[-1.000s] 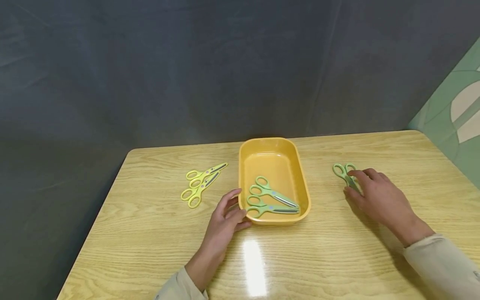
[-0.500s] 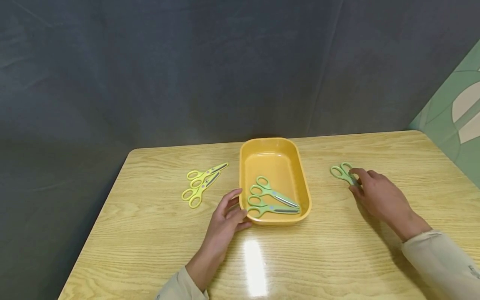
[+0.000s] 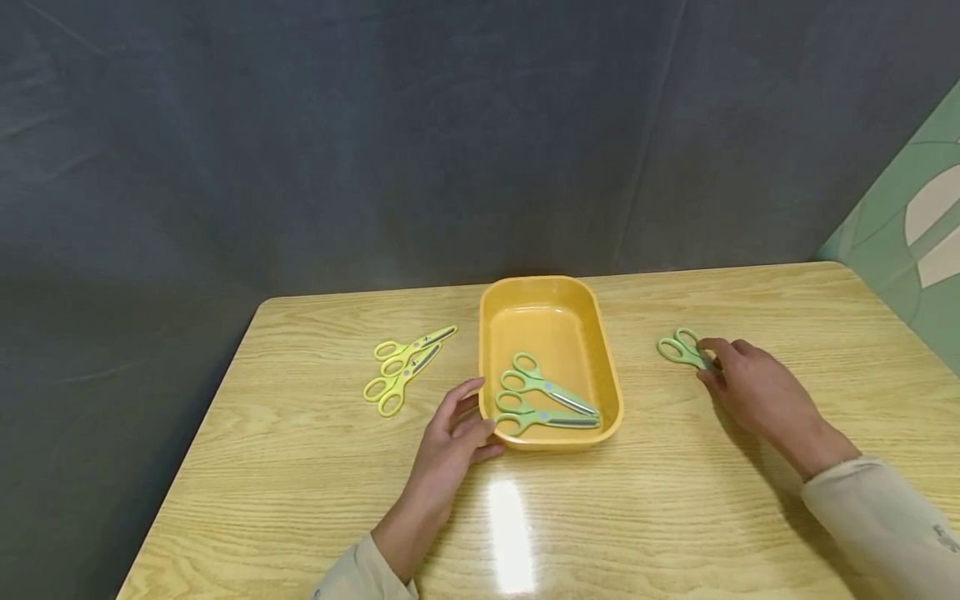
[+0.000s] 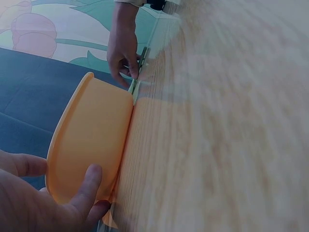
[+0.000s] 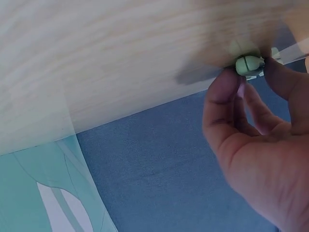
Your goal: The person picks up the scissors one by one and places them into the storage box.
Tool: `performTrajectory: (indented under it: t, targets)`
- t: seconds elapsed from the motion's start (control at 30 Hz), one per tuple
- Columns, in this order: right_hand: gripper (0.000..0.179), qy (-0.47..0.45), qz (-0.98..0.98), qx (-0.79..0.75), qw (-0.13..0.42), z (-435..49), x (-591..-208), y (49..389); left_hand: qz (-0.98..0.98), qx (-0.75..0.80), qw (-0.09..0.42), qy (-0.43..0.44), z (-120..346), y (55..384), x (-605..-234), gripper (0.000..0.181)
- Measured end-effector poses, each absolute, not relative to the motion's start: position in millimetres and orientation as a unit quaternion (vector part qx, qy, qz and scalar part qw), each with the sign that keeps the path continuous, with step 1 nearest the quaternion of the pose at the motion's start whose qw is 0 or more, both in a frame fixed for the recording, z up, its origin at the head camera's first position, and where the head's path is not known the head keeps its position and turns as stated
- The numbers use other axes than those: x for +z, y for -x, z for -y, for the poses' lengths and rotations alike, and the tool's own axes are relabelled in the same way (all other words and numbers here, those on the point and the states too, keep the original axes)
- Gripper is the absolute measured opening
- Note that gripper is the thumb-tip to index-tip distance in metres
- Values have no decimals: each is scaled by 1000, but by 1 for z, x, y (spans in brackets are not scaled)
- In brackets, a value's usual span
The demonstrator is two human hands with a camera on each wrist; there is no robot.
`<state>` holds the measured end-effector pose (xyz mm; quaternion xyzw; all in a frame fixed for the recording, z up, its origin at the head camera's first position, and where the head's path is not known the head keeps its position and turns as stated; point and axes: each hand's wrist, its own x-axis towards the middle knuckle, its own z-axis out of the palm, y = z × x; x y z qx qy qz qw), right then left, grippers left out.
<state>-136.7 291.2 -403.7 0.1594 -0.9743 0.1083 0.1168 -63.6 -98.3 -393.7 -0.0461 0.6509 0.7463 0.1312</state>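
Nearest me, my left hand [image 3: 457, 433] rests on the table [image 3: 300, 467] with relaxed fingers against the near left corner of the yellow tray [image 3: 607, 367], thumb on its wall; I judge it is steadying the tray. Two green scissors [image 3: 543, 400] lie crossed in the tray's near half, the far half bare. To the right, my right hand [image 3: 750, 383] pinches the blade end of a third pair of green scissors [image 3: 681, 347], handles pointing left toward the tray; whether they are off the wood I cannot tell. Bare table lies between them and the tray. Farther left, two yellow scissors [image 3: 401, 367] lie together, well apart from the tray and clear of the table's edges.
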Motion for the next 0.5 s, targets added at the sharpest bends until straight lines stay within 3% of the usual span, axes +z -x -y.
performTrajectory:
  t: [0.3, 0.5]
  targets:
    - [43, -209, 954, 85, 196, -288, -411, 136, -649, 748, 132, 45, 98, 64, -394, 55]
    - [46, -213, 954, 97, 190, -287, -410, 138, -651, 746, 134, 42, 99, 63, -395, 54]
